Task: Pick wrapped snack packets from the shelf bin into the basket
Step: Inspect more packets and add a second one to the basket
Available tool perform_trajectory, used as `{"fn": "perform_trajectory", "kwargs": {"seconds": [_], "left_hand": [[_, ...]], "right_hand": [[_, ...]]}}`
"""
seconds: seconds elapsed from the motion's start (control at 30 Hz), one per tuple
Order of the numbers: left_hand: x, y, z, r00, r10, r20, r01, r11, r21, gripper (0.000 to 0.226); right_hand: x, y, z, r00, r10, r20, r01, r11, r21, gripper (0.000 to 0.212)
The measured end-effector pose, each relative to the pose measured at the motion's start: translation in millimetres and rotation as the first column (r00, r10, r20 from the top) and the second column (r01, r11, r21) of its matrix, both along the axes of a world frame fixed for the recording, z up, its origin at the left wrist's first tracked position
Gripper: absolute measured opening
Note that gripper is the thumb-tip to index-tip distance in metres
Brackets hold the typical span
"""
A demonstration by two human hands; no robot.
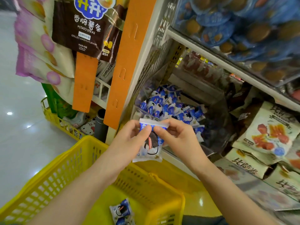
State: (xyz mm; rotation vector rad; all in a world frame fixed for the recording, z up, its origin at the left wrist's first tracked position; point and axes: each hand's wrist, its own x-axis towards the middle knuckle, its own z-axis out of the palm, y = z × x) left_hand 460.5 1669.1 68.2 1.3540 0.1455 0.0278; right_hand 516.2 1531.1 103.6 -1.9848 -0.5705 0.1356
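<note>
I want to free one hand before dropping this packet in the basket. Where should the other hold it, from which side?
Pinch the flat crimped seal along the top edge of the packet, coming from above. That strip is thin and sticks out, while the body below is puffed and hangs upright above the basket. The left hand and right hand pinch under it.

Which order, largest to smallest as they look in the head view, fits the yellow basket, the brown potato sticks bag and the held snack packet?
1. yellow basket
2. brown potato sticks bag, though the top edge cuts it off
3. held snack packet
</note>
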Motion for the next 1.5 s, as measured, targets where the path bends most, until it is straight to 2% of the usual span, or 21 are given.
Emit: {"fn": "perform_trajectory", "kwargs": {"seconds": [0.17, 0.27, 0.43, 0.5, 0.57, 0.67, 0.73, 0.83, 0.93, 1.03, 1.1, 1.17, 1.23, 1.37, 1.5], "left_hand": [[-3, 5, -3, 0.996, 0.087, 0.006, -0.087, 0.994, 0.067, 0.021], [-1, 8, -7, 0.988, 0.156, -0.019, -0.152, 0.98, 0.131, 0.025], [2, 9, -14, 0.983, 0.173, -0.066, -0.163, 0.978, 0.13, 0.029], [3, 9, -14, 0.984, 0.154, -0.085, -0.146, 0.985, 0.092, 0.025], [6, 9, -15, 0.989, 0.098, -0.11, -0.093, 0.995, 0.046, 0.025], [8, 11, -16, 0.988, 0.049, -0.147, -0.042, 0.998, 0.047, 0.062], [8, 11, -17, 0.989, 0.087, -0.116, -0.083, 0.996, 0.043, 0.068], [8, 11, -16, 0.984, 0.176, -0.037, -0.176, 0.984, 0.003, 0.055], [8, 14, -15, 0.957, 0.291, -0.008, -0.291, 0.957, -0.004, 0.031], [6, 15, -14, 0.939, 0.341, 0.048, -0.343, 0.939, 0.035, 0.005], [4, 13, -14, 0.948, 0.305, 0.091, -0.314, 0.941, 0.123, 0.007], [1, 8, -15, 0.968, 0.218, 0.125, -0.244, 0.935, 0.256, 0.012], [-2, 4, -16, 0.982, 0.141, 0.122, -0.174, 0.931, 0.321, 0.017], [-3, 2, -18, 0.989, 0.115, 0.089, -0.138, 0.94, 0.312, 0.024], [-2, 3, -17, 0.987, 0.147, 0.068, -0.161, 0.934, 0.319, 0.024]], "right_hand": [[-4, 8, -9, 0.998, 0.053, 0.014, -0.052, 0.997, -0.048, 0.009], [-3, 16, -17, 0.996, 0.055, 0.072, -0.049, 0.996, -0.08, 0.009], [-6, 18, -32, 0.932, 0.071, 0.355, -0.007, 0.984, -0.18, 0.014], [-5, 18, -33, 0.92, 0.048, 0.389, 0.016, 0.987, -0.16, 0.014], [-4, 18, -32, 0.946, -0.038, 0.323, 0.068, 0.994, -0.083, 0.011], [-1, 14, -27, 0.981, -0.182, 0.07, 0.175, 0.98, 0.098, 0.01], [0, 11, -25, 0.977, -0.201, -0.077, 0.212, 0.956, 0.201, 0.013], [-1, 7, -22, 0.972, -0.148, -0.181, 0.193, 0.945, 0.264, 0.008], [-2, -1, -21, 0.968, -0.046, -0.245, 0.095, 0.977, 0.191, 0.019], [-8, -4, -27, 0.98, 0.057, -0.191, -0.071, 0.995, -0.071, 0.035], [-14, -3, -32, 0.991, 0.085, -0.099, -0.101, 0.979, -0.175, 0.042], [-17, -2, -32, 0.994, 0.094, -0.055, -0.101, 0.987, -0.128, 0.037], [-17, -2, -30, 0.997, 0.068, -0.037, -0.07, 0.996, -0.061, 0.024], [-19, 0, -30, 0.999, 0.036, -0.021, -0.036, 0.999, 0.019, 0.012], [-19, 2, -34, 0.996, -0.005, -0.09, 0.012, 0.997, 0.077, 0.006]]}}
